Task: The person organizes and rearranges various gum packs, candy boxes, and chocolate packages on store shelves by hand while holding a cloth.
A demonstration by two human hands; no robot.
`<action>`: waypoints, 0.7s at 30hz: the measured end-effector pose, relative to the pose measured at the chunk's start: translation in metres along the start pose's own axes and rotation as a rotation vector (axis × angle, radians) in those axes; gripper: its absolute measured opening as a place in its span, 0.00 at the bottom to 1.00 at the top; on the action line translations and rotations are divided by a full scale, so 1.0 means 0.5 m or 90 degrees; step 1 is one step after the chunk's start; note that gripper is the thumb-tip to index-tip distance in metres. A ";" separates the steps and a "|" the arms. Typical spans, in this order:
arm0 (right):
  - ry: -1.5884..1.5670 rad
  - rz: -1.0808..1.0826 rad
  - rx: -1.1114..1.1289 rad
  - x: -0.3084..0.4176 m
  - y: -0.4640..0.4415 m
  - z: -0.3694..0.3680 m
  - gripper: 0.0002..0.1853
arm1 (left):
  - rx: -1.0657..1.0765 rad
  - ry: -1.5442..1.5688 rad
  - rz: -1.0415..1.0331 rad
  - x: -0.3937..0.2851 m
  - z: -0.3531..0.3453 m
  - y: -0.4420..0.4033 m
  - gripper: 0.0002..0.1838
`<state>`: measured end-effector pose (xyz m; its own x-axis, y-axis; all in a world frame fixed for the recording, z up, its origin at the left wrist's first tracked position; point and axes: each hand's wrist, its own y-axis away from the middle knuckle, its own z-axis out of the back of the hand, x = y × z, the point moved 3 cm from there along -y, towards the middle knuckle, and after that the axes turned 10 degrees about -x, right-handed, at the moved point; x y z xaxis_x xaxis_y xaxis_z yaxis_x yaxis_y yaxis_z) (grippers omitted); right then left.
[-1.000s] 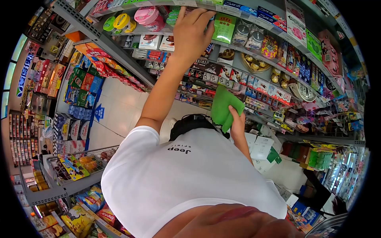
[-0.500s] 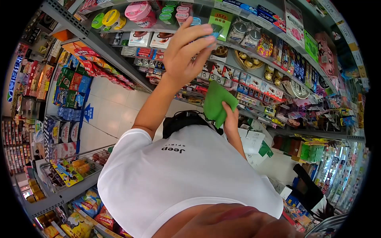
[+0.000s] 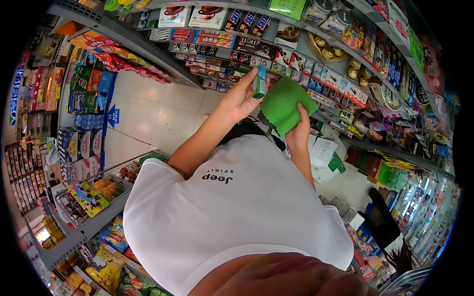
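My left hand (image 3: pixel 241 102) holds up a small green and blue box (image 3: pixel 259 83), gripped between thumb and fingers in front of the shelves. Its printing is too small to read. My right hand (image 3: pixel 299 132) is closed on the lower right edge of a green cloth (image 3: pixel 287 104) with a zigzag-cut border. The cloth hangs spread out just right of the box, close to it. Behind both hands run shelf rows with small packs of sweets and chocolate (image 3: pixel 254 48).
Jars (image 3: pixel 337 22) and a basket of gold-wrapped sweets (image 3: pixel 326 48) stand on the shelf at upper right. A tiled floor (image 3: pixel 170 116) lies to the left. Snack bags (image 3: pixel 106 266) fill a rack at lower left. Opened cardboard (image 3: pixel 323 153) lies at right.
My left hand has come down from the upper shelf with the small box, towards the cloth. My right hand has risen slightly, and the cloth is now spread wider. The view has shifted.
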<state>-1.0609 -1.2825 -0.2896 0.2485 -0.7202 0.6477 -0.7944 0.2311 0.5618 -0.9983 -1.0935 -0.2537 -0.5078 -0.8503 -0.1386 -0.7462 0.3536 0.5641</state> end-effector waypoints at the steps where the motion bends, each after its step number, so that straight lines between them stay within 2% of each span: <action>1: -0.010 0.006 -0.002 0.002 0.007 0.002 0.26 | 0.007 0.026 0.031 0.002 -0.006 0.005 0.16; 4: -0.025 0.030 -0.005 0.015 0.025 -0.009 0.26 | 0.035 -0.094 -0.015 0.014 -0.021 0.031 0.16; 8: -0.039 0.089 -0.024 0.026 0.052 -0.018 0.26 | 0.078 -0.155 0.018 0.033 -0.007 0.016 0.14; 11: -0.046 0.158 -0.024 0.038 0.076 -0.021 0.25 | 0.072 -0.157 0.003 0.042 -0.018 0.037 0.18; 14: -0.038 0.260 -0.044 0.050 0.102 -0.027 0.23 | 0.119 -0.270 -0.082 0.050 -0.043 0.065 0.22; 17: 0.087 0.333 -0.029 0.048 0.121 -0.015 0.23 | 0.120 -0.390 -0.202 0.063 -0.051 0.074 0.24; 20: 0.318 0.589 0.065 0.068 0.153 -0.060 0.18 | 0.173 -0.499 -0.250 0.067 -0.057 0.081 0.24; 21: 0.341 0.625 0.075 0.073 0.157 -0.068 0.19 | 0.182 -0.504 -0.258 0.068 -0.059 0.080 0.25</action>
<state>-1.0951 -1.2684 -0.2044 -0.3296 0.1207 0.9364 -0.8172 0.4601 -0.3470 -1.0327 -1.1195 -0.2116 -0.2532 -0.4530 -0.8548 -0.9546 0.2602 0.1448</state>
